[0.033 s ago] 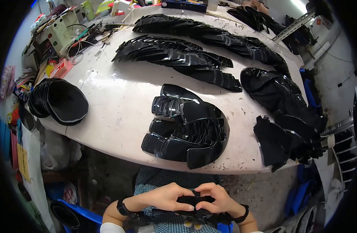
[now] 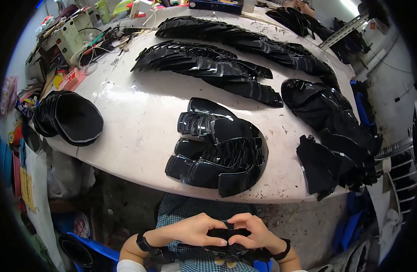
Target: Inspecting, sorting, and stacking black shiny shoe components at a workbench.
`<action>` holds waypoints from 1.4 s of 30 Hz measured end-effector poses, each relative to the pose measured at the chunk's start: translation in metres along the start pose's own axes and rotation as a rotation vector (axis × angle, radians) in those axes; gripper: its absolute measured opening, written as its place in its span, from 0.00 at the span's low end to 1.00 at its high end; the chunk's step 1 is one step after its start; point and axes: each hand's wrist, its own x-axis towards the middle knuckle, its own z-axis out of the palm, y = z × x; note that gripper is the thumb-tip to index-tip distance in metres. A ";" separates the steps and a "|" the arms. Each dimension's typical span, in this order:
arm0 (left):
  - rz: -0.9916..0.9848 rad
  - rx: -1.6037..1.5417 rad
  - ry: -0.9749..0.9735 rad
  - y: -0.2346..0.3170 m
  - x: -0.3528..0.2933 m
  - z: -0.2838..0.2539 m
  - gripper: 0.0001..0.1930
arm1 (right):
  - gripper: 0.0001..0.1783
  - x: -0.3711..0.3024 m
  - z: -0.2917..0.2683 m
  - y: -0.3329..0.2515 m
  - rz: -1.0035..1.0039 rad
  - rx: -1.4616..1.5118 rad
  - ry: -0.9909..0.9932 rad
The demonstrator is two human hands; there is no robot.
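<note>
Over my lap, in front of the table's near edge, my left hand (image 2: 200, 230) and my right hand (image 2: 253, 232) are closed on the same black piece (image 2: 226, 234). It looks like a curved shoe-upper part, but most of it is hidden by my fingers and blends into dark material below. Thumbs press from the near side, with the fingers curled around the far side. Just beyond, on the white table (image 2: 136, 131), lies a curved stack of glossy black shoe-upper parts (image 2: 235, 131).
Two long rows of overlapping glossy black parts (image 2: 245, 41) stretch across the far table. A heap of black pieces (image 2: 326, 118) covers the right side. Nested black cupped pieces (image 2: 79, 120) stand at left. Tools and cables (image 2: 95, 47) crowd the back left. Another person's hand (image 2: 304, 7) shows far right.
</note>
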 end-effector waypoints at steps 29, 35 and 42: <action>0.064 0.103 0.051 0.003 0.003 0.002 0.13 | 0.26 -0.008 0.000 -0.001 0.088 0.030 0.059; 0.088 0.154 0.084 0.008 0.005 -0.002 0.13 | 0.14 0.005 -0.013 -0.005 0.193 -0.069 -0.123; -0.011 -0.082 -0.057 0.001 0.015 -0.009 0.11 | 0.06 0.018 -0.026 -0.007 0.227 0.189 -0.242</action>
